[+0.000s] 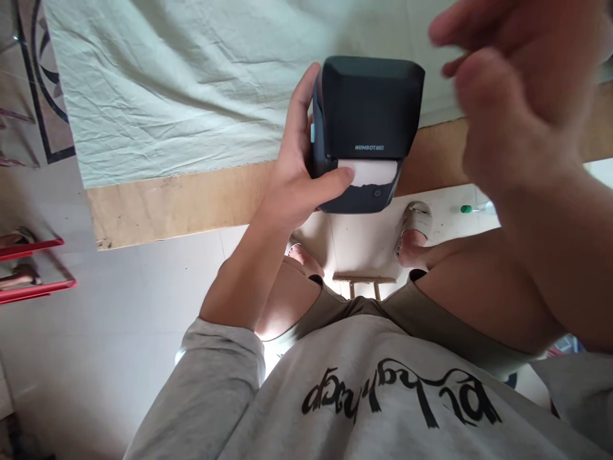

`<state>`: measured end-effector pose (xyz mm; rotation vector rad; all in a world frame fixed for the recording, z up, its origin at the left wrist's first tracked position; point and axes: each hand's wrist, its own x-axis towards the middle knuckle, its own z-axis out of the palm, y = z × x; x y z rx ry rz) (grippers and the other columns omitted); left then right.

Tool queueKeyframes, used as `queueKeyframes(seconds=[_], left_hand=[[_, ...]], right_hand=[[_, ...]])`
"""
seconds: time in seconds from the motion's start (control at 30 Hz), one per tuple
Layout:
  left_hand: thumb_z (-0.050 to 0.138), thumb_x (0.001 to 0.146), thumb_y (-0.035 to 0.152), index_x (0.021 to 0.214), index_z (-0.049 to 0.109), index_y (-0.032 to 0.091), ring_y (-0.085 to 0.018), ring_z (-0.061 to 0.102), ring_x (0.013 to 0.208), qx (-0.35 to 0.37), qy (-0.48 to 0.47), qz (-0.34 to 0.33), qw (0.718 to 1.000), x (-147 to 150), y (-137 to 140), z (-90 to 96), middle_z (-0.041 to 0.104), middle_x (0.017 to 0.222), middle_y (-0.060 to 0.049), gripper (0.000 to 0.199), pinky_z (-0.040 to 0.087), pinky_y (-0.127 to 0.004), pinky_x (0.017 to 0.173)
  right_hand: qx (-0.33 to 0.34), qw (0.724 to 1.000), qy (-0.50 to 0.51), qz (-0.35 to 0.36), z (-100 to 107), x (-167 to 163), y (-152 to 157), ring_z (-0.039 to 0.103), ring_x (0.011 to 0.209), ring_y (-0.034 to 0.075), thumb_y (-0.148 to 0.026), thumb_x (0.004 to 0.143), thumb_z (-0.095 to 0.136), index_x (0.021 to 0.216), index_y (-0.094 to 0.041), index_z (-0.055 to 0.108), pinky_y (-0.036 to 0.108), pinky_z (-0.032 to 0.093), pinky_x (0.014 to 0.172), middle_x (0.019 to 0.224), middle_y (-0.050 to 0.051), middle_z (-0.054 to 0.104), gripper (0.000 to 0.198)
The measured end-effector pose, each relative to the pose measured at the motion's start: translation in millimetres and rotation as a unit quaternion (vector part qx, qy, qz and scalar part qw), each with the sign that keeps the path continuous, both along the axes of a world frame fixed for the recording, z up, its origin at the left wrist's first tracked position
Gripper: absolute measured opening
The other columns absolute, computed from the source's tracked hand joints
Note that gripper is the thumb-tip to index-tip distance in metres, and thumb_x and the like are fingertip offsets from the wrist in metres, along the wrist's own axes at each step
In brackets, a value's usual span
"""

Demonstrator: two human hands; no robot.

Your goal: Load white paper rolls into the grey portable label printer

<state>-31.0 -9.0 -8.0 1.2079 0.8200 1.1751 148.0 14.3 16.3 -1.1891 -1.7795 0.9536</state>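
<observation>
On the black device (371, 108) at upper centre of the frame, I read "NIIMBOT" (364, 147); the small mark (380, 147) after it is unclear. Lower, a button (377, 193) carries the power sign. At bottom, the grey shirt (364, 348) bears black, upside-down lettering (424, 401) I cannot surely read.

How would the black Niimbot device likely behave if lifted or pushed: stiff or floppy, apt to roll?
The black Niimbot device should be stiff, since its shell shows crisp edges and no sagging. Its boxy shape probably wouldn't roll. Only the left grip visibly holds it, so it may be fairly light, though any support underneath is hidden.
</observation>
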Motion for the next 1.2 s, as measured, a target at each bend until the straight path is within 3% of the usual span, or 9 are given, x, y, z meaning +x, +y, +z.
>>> queueKeyframes(seconds=[0.1, 0.23, 0.47, 0.63, 0.73, 0.83, 0.93, 1.03, 1.2], left_hand=[[0.057, 0.062, 0.028, 0.1, 0.044, 0.028, -0.017, 0.046, 0.107, -0.021, -0.046, 0.027, 0.998, 3.1, -0.6, 4.1, 0.049, 0.104, 0.003, 0.04, 0.04, -0.029, 0.089], [0.056, 0.067, 0.025, 0.091, 0.047, 0.028, -0.015, 0.052, 0.081, -0.073, -0.068, 0.016, 0.995, 4.7, -0.3, 6.6, 0.054, 0.083, 0.0, 0.026, 0.046, -0.03, 0.071], [0.051, 0.071, 0.025, 0.092, 0.045, 0.027, -0.013, 0.053, 0.075, -0.061, -0.083, 0.019, 0.995, 5.8, -0.8, 3.7, 0.052, 0.077, 0.001, 0.022, 0.045, -0.027, 0.063], [0.056, 0.066, 0.026, 0.093, 0.048, 0.028, -0.014, 0.051, 0.076, -0.054, -0.082, -0.006, 0.995, 2.8, 3.1, 2.5, 0.054, 0.08, 0.001, 0.029, 0.044, -0.027, 0.064], [0.055, 0.065, 0.031, 0.097, 0.047, 0.031, -0.017, 0.052, 0.085, -0.034, -0.097, -0.027, 0.994, 3.6, 5.8, 2.5, 0.056, 0.088, 0.002, 0.033, 0.043, -0.027, 0.062], [0.043, 0.071, 0.037, 0.1, 0.047, 0.031, -0.021, 0.047, 0.102, -0.04, -0.157, -0.057, 0.985, 4.7, 7.7, 4.5, 0.058, 0.093, 0.002, 0.03, 0.043, -0.029, 0.072], [0.03, 0.074, 0.03, 0.09, 0.051, 0.023, -0.021, 0.047, 0.101, -0.096, -0.188, -0.071, 0.975, 2.7, 9.1, 7.2, 0.059, 0.086, -0.001, 0.028, 0.041, -0.032, 0.08], [0.03, 0.07, 0.025, 0.071, 0.05, 0.02, -0.018, 0.05, 0.085, -0.119, -0.17, -0.051, 0.977, 0.1, 9.5, 7.8, 0.055, 0.072, -0.002, 0.021, 0.042, -0.03, 0.074], [0.028, 0.072, 0.018, 0.063, 0.047, 0.019, -0.014, 0.047, 0.081, -0.109, -0.147, -0.017, 0.983, 2.6, 5.9, 7.6, 0.041, 0.061, -0.002, 0.02, 0.042, -0.027, 0.07]], right_hand=[[0.0, 0.998, -0.027, 0.058, -6.6, -5.7, -5.6, 0.045, 0.082, 0.0, -0.046, 0.071, 0.038, 0.115, -0.023, 0.026, 0.014, 0.04, 0.069, 0.102, 0.001, 0.042, 0.051], [-0.003, 0.991, -0.088, 0.099, -17.2, -6.0, -1.2, 0.043, 0.073, 0.0, -0.054, 0.067, 0.041, 0.119, -0.021, 0.023, 0.016, 0.036, 0.064, 0.09, 0.003, 0.046, 0.064], [0.007, 0.989, -0.081, 0.121, -17.4, -8.0, -1.2, 0.039, 0.081, -0.002, -0.051, 0.063, 0.047, 0.118, -0.018, 0.021, 0.011, 0.037, 0.067, 0.103, 0.004, 0.04, 0.069], [0.033, 0.991, -0.056, 0.115, -21.9, -9.5, -2.5, 0.037, 0.083, -0.001, -0.05, 0.064, 0.047, 0.118, -0.017, 0.022, 0.01, 0.037, 0.07, 0.106, 0.005, 0.037, 0.068], [0.03, 0.992, -0.027, 0.118, -23.6, -7.6, -2.1, 0.037, 0.083, -0.001, -0.049, 0.064, 0.047, 0.119, -0.017, 0.02, 0.01, 0.037, 0.068, 0.109, 0.005, 0.036, 0.069], [0.009, 0.992, -0.019, 0.122, -23.8, -6.0, -0.9, 0.039, 0.081, -0.002, -0.049, 0.065, 0.046, 0.122, -0.019, 0.015, 0.009, 0.036, 0.06, 0.111, 0.005, 0.035, 0.072], [0.0, 0.992, -0.03, 0.123, -23.5, -5.8, 0.8, 0.04, 0.08, -0.002, -0.051, 0.065, 0.045, 0.122, -0.02, 0.016, 0.01, 0.037, 0.064, 0.109, 0.004, 0.039, 0.071], [-0.001, 0.993, -0.067, 0.102, -21.6, -6.4, 0.9, 0.042, 0.086, -0.001, -0.051, 0.067, 0.043, 0.121, -0.019, 0.021, 0.011, 0.038, 0.072, 0.109, 0.003, 0.041, 0.067], [0.11, 0.985, -0.088, 0.1, -15.3, -6.2, -2.1, 0.029, 0.117, 0.004, -0.044, 0.068, 0.044, 0.124, -0.018, 0.018, 0.011, 0.038, 0.09, 0.126, 0.0, 0.022, 0.067]])
